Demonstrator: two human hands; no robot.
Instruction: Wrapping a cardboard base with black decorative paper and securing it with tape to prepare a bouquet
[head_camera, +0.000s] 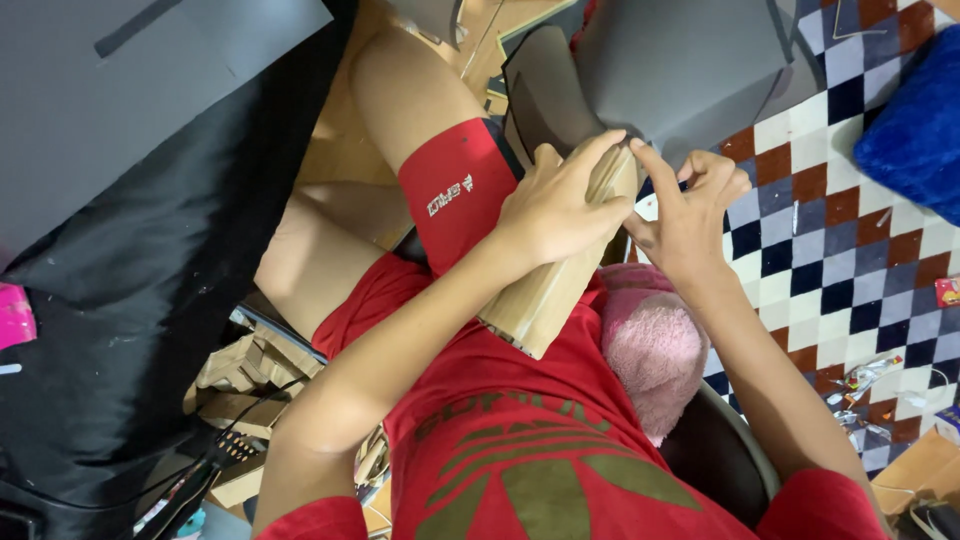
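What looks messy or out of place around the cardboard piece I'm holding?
Cardboard scraps lie heaped on the floor by your left arm, and crumpled wrappers litter the checkered mat. The cardboard piece under your left hand and right hand looks undamaged.

Pink towel (650, 345), checkered floor (820, 230), blue cushion (915, 120)
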